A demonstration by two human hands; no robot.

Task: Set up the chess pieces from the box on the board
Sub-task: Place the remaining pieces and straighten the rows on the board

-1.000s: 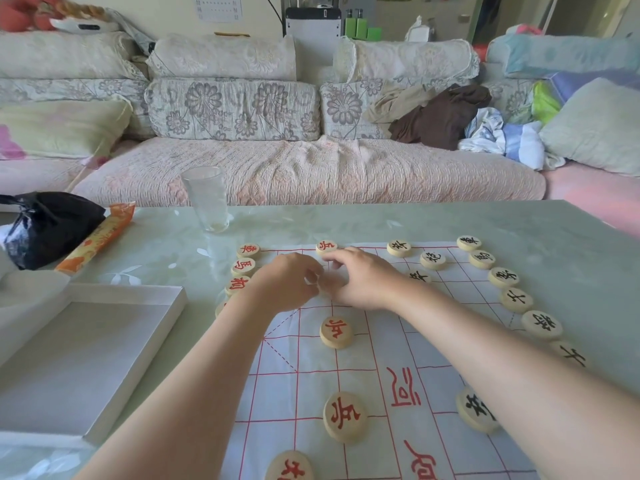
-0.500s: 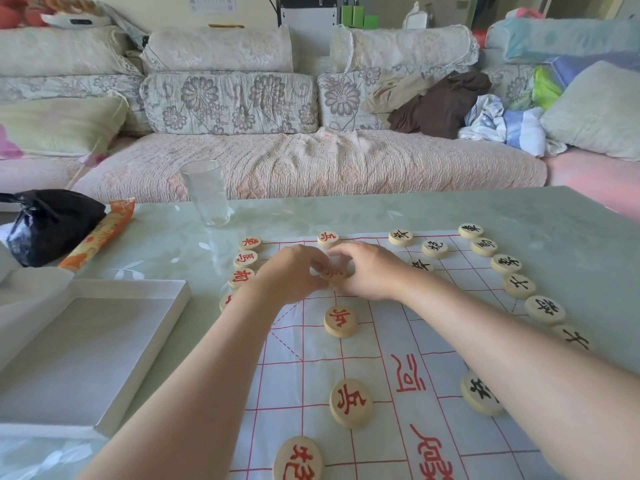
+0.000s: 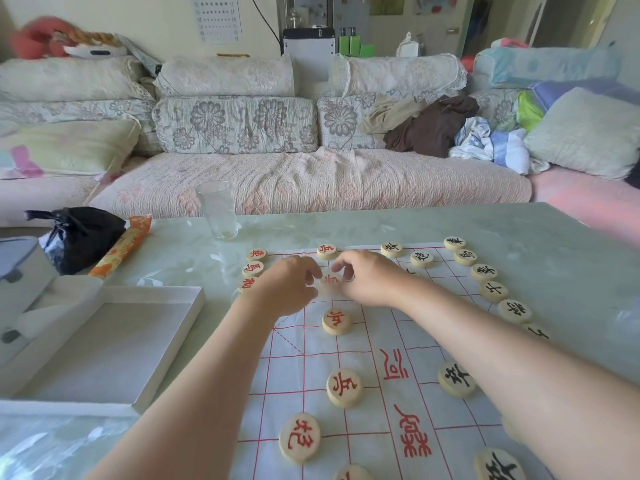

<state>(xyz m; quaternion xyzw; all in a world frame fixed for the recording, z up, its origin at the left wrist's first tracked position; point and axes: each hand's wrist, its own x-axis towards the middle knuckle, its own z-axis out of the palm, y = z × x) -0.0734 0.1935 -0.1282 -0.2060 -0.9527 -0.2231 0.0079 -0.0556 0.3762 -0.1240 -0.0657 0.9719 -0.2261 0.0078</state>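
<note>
The white cloth board [image 3: 301, 375] with red lines lies on the pale green table. My left hand [image 3: 289, 285] and my right hand [image 3: 372, 278] hover at the board's far middle, fingers curled but apart. A blurred red piece [image 3: 330, 280] lies flat between them. Red pieces sit down the middle [image 3: 336, 321], [image 3: 344, 388] and in a column at the far left [image 3: 252, 269]. Black pieces [image 3: 493, 291] line the right edge. The white box [image 3: 173, 348] lies open at the left with no pieces visible inside.
An empty drinking glass [image 3: 217, 209] stands beyond the board. A black bag [image 3: 78, 237] and an orange packet [image 3: 121, 247] lie at the far left, and a white-grey case [image 3: 20, 271] sits behind the box. A sofa [image 3: 311, 181] with cushions and clothes runs behind the table.
My hands, pressed together over the red piece before, have drawn slightly apart, and the piece now shows between them. The view has tilted up a little.
</note>
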